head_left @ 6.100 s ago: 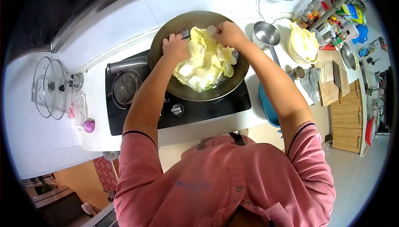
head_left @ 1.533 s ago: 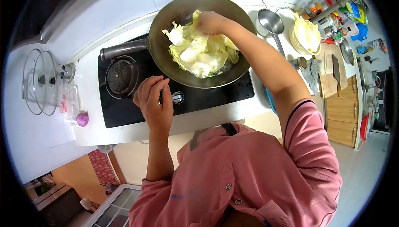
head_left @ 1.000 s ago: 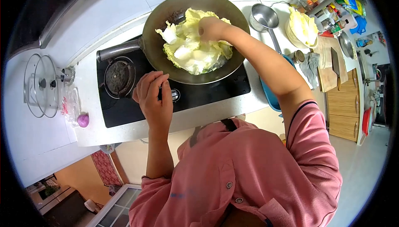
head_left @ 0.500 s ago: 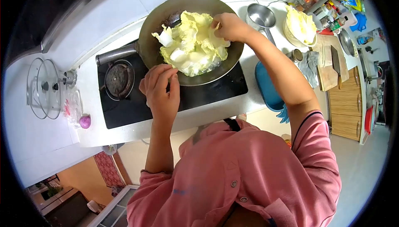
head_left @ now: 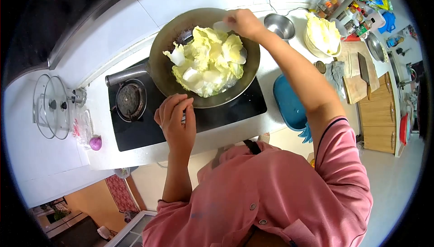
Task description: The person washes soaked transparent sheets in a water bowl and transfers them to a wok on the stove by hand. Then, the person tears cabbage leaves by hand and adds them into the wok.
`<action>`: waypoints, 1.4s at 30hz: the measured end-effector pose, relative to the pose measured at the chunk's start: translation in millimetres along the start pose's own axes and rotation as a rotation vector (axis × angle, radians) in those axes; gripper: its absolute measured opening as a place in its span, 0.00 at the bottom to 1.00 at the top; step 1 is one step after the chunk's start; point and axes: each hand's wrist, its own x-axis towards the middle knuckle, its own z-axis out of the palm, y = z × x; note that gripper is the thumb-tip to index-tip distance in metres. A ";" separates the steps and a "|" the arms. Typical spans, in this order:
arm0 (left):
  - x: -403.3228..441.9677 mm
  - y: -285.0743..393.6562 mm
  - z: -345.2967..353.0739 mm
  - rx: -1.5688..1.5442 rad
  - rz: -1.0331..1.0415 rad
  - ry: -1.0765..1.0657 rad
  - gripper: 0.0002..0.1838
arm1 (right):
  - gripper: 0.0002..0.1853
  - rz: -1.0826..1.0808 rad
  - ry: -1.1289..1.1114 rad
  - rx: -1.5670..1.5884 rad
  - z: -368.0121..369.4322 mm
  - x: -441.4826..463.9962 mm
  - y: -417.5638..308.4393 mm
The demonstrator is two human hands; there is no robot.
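The right hand pinches a pale piece, seemingly cabbage, above the wok's far rim, perhaps to keep fingers off hot metal. Cabbage leaves lie inside; the left hand curls loosely, fingers apart, beside its near rim.

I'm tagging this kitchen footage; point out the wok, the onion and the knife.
Wok (head_left: 196, 18): head view, bare inner wall.
Onion (head_left: 95, 143): head view, purple rounded side.
Knife (head_left: 363, 67): head view, dark blade.
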 end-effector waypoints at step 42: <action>-36.9 -18.9 -30.0 0.077 -0.110 0.054 0.08 | 0.13 0.165 -0.406 -0.402 90.6 21.1 -68.7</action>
